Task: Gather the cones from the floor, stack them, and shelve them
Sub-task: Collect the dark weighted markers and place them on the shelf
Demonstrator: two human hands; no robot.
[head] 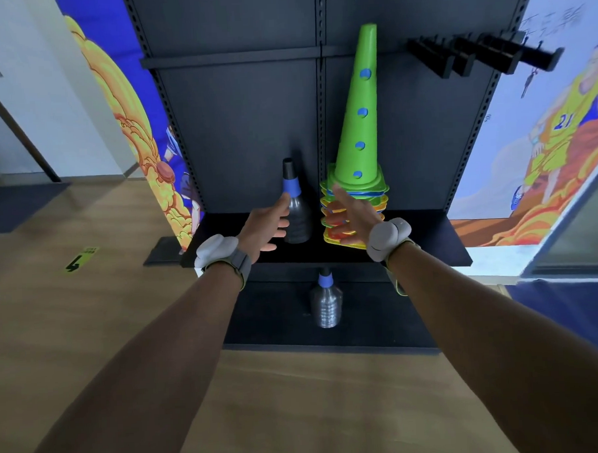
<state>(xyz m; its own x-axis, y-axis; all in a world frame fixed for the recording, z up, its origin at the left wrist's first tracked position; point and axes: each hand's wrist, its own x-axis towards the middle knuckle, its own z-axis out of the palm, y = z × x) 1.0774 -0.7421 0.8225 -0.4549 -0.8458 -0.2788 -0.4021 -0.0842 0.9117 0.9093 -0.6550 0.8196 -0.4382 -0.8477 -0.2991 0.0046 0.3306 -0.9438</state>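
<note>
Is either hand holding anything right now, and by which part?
Nothing is held. The right hand lies open beside the base of the cone stack, the left hand open beside the grey bottle.

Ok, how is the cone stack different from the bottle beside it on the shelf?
The stack is opaque green on multicoloured bases; the bottle is clear with a blue band and black neck. The stack rises well above the bottle. The right hand rests against the stack's bases; the left hand hovers beside the bottle. Both stand on the same shelf and taper upward.
</note>
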